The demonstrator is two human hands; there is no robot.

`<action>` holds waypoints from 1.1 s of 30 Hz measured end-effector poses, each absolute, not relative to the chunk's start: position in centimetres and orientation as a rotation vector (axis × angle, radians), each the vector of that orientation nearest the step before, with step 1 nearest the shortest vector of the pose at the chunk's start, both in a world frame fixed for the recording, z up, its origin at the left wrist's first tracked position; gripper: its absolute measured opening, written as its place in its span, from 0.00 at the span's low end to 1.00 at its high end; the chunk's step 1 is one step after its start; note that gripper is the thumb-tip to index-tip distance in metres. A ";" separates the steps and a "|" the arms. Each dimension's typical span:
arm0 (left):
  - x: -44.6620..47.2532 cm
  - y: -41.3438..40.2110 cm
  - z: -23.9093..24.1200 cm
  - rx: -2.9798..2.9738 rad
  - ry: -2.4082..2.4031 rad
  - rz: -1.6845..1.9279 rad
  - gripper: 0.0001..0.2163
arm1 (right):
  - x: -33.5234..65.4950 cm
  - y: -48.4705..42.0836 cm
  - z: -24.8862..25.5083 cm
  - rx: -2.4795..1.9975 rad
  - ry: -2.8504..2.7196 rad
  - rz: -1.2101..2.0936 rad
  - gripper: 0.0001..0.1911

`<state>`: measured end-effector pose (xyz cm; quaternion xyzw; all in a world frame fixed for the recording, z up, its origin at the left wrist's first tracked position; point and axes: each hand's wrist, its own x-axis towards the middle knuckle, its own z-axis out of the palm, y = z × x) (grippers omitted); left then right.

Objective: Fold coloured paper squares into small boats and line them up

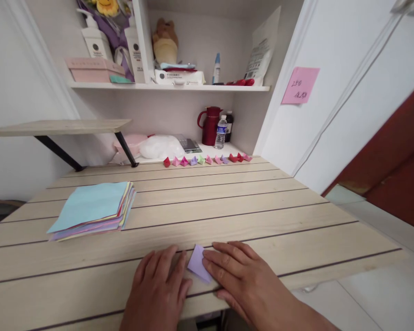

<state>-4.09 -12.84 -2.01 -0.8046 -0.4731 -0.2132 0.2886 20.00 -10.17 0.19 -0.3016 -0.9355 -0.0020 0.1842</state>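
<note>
A small folded piece of lilac paper (198, 264) lies on the table near its front edge, between my two hands. My right hand (241, 276) rests its outstretched fingertips over the paper's right side, hiding that edge. Just left of the paper, my left hand (158, 280) lies palm down on the wood, its fingers loosely extended and slightly apart. The left index finger and thumb are close to the paper's left side; whether they touch it I cannot tell.
A stack of coloured paper squares (93, 207), light blue on top, lies at the left. Several small folded paper pieces (201, 160) line the table's back edge. Behind them stand a red jug (211, 126) and a water bottle (221, 132). A raised wooden shelf (58, 126) overhangs the back left.
</note>
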 end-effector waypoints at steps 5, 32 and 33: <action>-3.5 -13.7 -1.2 -2.089 -1.265 -0.602 0.25 | 19.9 -10.6 0.0 -0.871 -2.632 -0.008 0.23; -2.8 -14.4 -2.3 -2.337 -1.201 -0.507 0.36 | 19.7 -9.4 0.2 -0.857 -2.399 0.259 0.15; -2.8 -14.7 -2.7 -2.338 -1.218 -0.520 0.37 | 19.6 -9.5 0.3 -0.849 -2.392 0.261 0.15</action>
